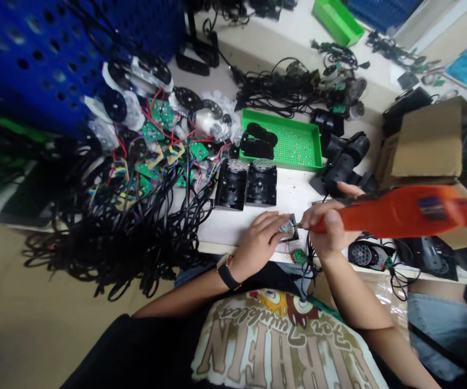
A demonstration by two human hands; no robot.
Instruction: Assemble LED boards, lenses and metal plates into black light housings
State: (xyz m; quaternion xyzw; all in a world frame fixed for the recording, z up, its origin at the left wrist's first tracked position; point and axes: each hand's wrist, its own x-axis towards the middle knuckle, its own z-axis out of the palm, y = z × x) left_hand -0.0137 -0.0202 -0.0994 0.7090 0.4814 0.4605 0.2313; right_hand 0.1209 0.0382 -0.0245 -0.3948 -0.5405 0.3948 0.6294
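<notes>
My right hand is closed around an orange electric screwdriver, which lies almost level with its bit pointing left. The tip meets the side of a small dark housing with a clear part near the table's front edge. My left hand grips that housing from the left, its fingers hiding part of it. Just below, a small green circuit board hangs by thin wires next to a black cable. Two open black housings stand side by side beyond my left hand.
A green tray holds black pieces and many small screws. To the left lies a heap of black cables with circuit boards. Black housings and a cardboard box are at right. Another person's leg shows at lower right.
</notes>
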